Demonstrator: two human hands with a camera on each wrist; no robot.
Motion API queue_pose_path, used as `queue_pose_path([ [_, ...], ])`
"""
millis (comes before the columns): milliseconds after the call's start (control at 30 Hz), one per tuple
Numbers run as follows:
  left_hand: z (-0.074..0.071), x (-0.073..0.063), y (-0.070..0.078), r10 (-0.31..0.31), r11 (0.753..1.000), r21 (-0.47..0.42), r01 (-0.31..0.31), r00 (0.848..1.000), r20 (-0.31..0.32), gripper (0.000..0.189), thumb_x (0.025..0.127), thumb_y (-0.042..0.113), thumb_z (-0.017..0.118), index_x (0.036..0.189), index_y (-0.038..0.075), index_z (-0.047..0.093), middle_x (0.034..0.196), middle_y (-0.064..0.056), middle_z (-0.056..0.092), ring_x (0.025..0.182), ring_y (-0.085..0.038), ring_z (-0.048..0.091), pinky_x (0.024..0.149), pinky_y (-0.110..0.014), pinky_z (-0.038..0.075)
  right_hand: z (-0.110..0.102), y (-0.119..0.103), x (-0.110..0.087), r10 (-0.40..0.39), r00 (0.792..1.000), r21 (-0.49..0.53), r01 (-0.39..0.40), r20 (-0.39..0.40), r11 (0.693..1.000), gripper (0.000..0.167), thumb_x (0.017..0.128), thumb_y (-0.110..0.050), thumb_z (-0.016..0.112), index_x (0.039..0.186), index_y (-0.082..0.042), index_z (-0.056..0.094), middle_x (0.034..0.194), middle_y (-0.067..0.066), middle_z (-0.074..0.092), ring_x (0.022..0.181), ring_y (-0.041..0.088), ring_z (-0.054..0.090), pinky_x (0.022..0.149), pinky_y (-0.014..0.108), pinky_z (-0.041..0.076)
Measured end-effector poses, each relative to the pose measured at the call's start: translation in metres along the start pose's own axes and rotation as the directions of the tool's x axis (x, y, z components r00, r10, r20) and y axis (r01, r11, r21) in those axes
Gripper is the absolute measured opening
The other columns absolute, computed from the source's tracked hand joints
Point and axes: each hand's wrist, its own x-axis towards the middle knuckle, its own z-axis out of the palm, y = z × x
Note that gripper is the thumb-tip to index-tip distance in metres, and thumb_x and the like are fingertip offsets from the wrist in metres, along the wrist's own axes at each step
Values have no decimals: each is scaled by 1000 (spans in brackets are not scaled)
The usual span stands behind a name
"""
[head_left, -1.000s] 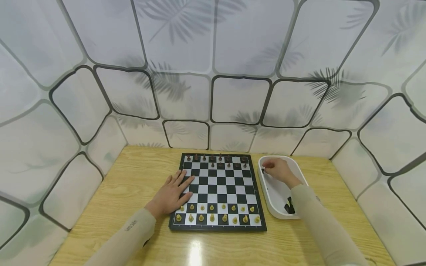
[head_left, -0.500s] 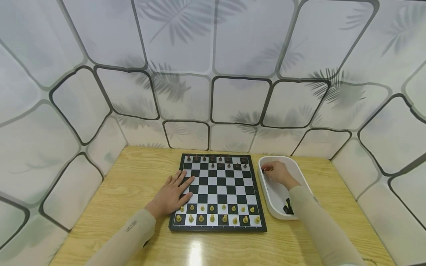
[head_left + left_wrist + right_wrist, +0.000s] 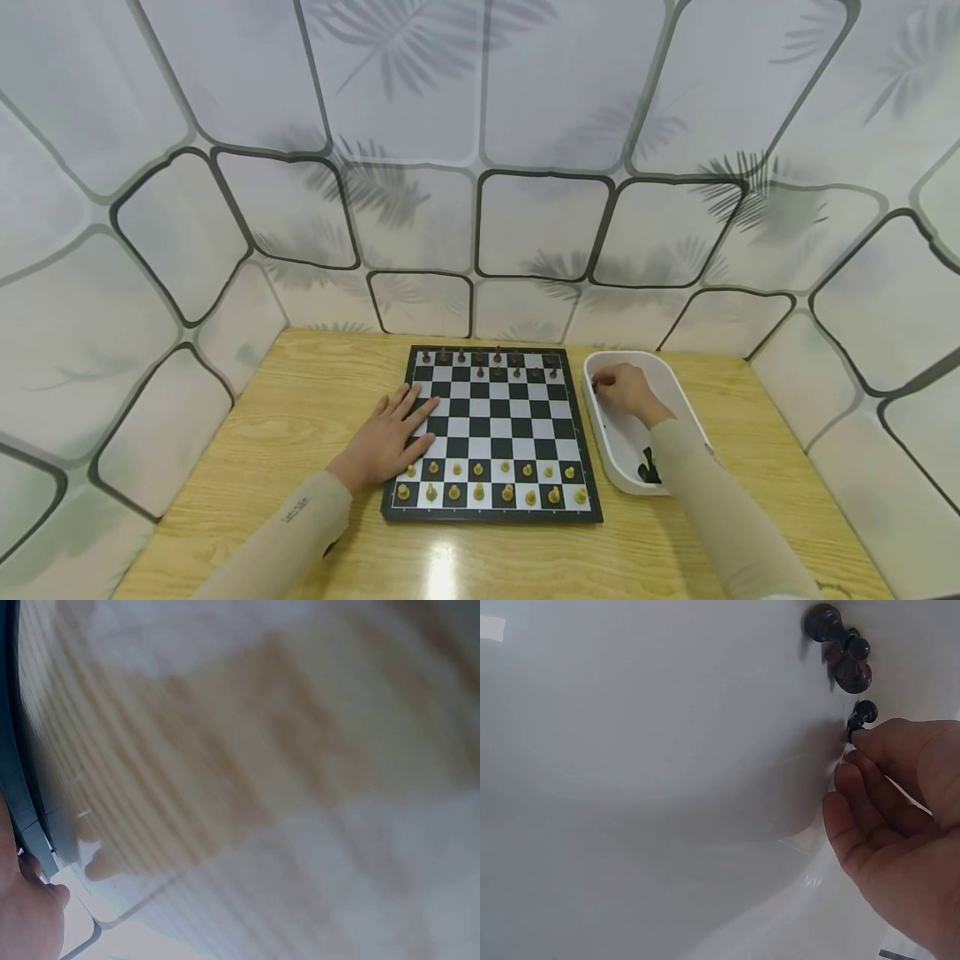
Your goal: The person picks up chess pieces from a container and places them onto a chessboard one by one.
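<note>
In the head view a black-and-white chessboard [image 3: 487, 429] lies on the wooden table. My left hand [image 3: 386, 442] rests spread on its left edge. Yellow chess pieces [image 3: 478, 492] fill two rows at the near side; dark red-brown ones [image 3: 497, 358] stand along the far side. Inside the white tray [image 3: 630, 437] to the right, my right hand [image 3: 624, 390] reaches down at the far left corner. The right wrist view has its thumb and forefinger pinching a small dark pawn [image 3: 865, 712] by the tray wall. Two more dark pieces [image 3: 826, 624] lie just beyond it.
A black object [image 3: 648, 468] with a yellowish part lies at the tray's near end, partly hidden by the right sleeve [image 3: 720, 492]. Patterned fabric walls [image 3: 420, 217] close off the back and sides of the table [image 3: 330, 367]. The left wrist view is mostly blurred.
My right hand has sunk slightly toward the near side within the tray, its fingers staying at the far left corner. The left hand and the board have not moved.
</note>
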Motion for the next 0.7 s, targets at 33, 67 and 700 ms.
queue_pose_path([
  [33, 0, 0, 0, -2, 1000, 2, 2, 1000, 2, 69, 110, 59, 38, 169, 25, 27, 177, -17, 16, 164, -41, 12, 129, -66, 20, 0, 0, 0, 4, 1000, 0, -4, 2, 1000, 24, 91, -1, 65, 110, 6, 78, 107, 24, 78, 101, 40, 72, 88, 52, 60],
  [67, 0, 0, 0, 0, 1000, 1, 0, 1000, -1, 69, 110, 59, 38, 169, 25, 28, 177, -17, 16, 164, -41, 13, 129, -67, 20, 1, 1, 0, 6, 1000, 1, -6, 3, 1000, 24, 92, -1, 65, 111, 6, 78, 108, 24, 78, 101, 40, 72, 89, 52, 60],
  [700, -1, 0, 1, -4, 1000, -4, 4, 1000, 2, 68, 110, 57, 39, 169, 23, 29, 176, -18, 17, 164, -42, 13, 129, -67, 20, -6, -1, -1, 5, 999, 11, -4, -48, 1000, 19, 93, -6, 67, 105, 3, 79, 102, 20, 79, 92, 31, 71, 83, 44, 59],
])
